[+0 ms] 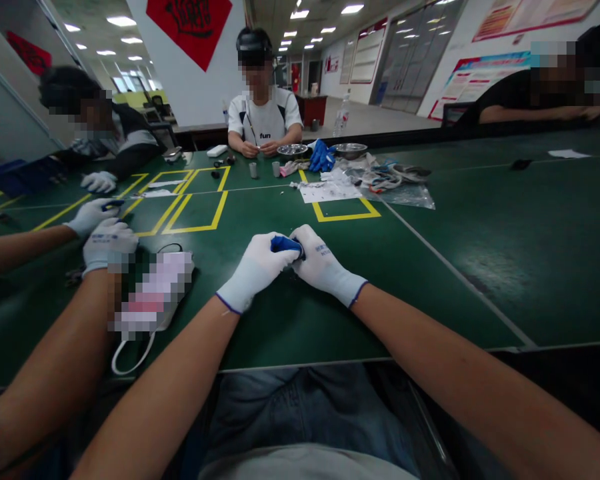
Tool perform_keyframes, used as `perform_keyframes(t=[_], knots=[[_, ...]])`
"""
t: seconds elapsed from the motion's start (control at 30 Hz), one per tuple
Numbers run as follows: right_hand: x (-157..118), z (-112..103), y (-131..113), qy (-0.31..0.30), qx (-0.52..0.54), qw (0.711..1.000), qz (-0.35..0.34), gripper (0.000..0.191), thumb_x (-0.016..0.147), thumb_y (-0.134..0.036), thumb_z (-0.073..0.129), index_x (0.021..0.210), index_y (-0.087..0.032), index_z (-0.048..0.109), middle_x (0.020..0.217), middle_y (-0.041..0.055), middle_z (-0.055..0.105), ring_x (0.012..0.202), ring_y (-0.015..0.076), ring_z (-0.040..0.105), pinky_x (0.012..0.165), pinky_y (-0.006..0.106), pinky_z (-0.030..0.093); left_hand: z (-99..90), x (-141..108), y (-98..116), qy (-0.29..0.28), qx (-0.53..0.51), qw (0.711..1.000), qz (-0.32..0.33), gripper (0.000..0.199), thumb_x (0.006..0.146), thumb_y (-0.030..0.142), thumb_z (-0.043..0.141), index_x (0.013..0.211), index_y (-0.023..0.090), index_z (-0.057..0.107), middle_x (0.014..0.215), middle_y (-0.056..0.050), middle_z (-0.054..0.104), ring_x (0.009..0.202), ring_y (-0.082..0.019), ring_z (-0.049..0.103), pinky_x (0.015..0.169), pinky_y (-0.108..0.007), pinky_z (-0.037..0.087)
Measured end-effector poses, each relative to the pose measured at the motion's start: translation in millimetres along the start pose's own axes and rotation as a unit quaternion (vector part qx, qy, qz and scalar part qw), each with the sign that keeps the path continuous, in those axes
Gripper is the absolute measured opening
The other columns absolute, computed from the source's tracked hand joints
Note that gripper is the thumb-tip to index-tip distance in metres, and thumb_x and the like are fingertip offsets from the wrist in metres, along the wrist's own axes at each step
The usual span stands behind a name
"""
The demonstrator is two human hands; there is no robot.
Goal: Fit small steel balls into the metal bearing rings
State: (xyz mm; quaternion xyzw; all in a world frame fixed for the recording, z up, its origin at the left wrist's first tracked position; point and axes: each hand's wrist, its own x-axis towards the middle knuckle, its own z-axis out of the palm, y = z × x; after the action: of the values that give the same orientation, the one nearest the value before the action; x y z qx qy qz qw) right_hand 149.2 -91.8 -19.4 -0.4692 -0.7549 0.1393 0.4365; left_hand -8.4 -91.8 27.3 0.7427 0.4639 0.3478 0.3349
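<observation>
Both my hands wear white gloves with blue-coated palms and meet just above the green table (290, 320). My left hand (260, 267) is closed, its thumb and fingers pressed toward the other hand. Curled in from the right, my right hand (323, 263) has its fingertips against the left ones. Between the fingertips a small dark piece with a greyish edge (303, 253) partly shows. Fingers and glove fabric hide most of it, so its kind cannot be made out.
To the left lies a phone-like pouch (157, 293) with a white strap, beside a co-worker's gloved hands (110, 243). Across the table are yellow tape outlines (347, 217), papers (330, 192), blue gloves (323, 157), metal bowls (350, 151) and small grey cups (253, 171). Other people sit around.
</observation>
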Motion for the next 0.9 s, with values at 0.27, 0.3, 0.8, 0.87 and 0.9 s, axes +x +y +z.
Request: perform_keyframes(t=[0.27,0.3,0.8,0.87,0.9], knots=[[1.0,0.6,3.7,0.002,-0.048,0.999,0.008,0.015,0.078,-0.012,0.063,0.088,-0.022,0.056,0.098,0.0068,0.057,0.088,0.0244,0.058,0.081,0.038,0.05,8.1,2.4,-2.2,0.045,0.032,0.998,-0.008,0.003,0.078,0.017,0.075,0.079,0.018,0.072,0.083,-0.003,0.072,0.083,-0.022,0.068,0.084,-0.038,0.057],[1.1,0.6,4.4,0.003,-0.051,0.999,0.011,0.015,0.079,-0.013,0.063,0.088,-0.022,0.056,0.098,0.0071,0.058,0.088,0.0247,0.058,0.08,0.038,0.05,9.0,1.4,0.1,0.059,0.071,0.996,0.002,0.003,0.079,0.017,0.075,0.078,0.018,0.072,0.085,-0.003,0.072,0.084,-0.022,0.068,0.085,-0.039,0.056],[5.7,10.8,4.1,0.098,0.032,0.994,0.027,0.019,0.077,-0.02,0.063,0.093,-0.024,0.053,0.098,0.0058,0.059,0.087,0.0244,0.061,0.08,0.04,0.055,-2.6,-3.2,-6.6,0.096,-0.065,0.984,0.137,0.031,0.081,0.018,0.066,0.112,0.018,0.065,0.115,-0.008,0.073,0.109,-0.025,0.071,0.101,-0.043,0.058],[6.1,9.6,6.2,0.112,0.04,0.992,0.031,0.025,0.075,-0.019,0.063,0.099,-0.023,0.055,0.102,0.0072,0.062,0.09,0.0259,0.063,0.084,0.043,0.057,-2.4,-4.3,-6.4,0.079,-0.043,0.986,0.14,0.035,0.081,0.022,0.069,0.116,0.019,0.064,0.118,-0.009,0.072,0.114,-0.026,0.07,0.104,-0.046,0.056],[6.1,9.1,7.5,0.117,0.045,0.992,0.03,0.03,0.075,-0.019,0.064,0.103,-0.023,0.056,0.105,0.0083,0.063,0.094,0.027,0.064,0.087,0.046,0.057,-1.5,-4.6,-6.3,0.073,-0.031,0.987,0.14,0.037,0.081,0.024,0.071,0.117,0.019,0.064,0.12,-0.009,0.071,0.116,-0.027,0.069,0.106,-0.047,0.056]])
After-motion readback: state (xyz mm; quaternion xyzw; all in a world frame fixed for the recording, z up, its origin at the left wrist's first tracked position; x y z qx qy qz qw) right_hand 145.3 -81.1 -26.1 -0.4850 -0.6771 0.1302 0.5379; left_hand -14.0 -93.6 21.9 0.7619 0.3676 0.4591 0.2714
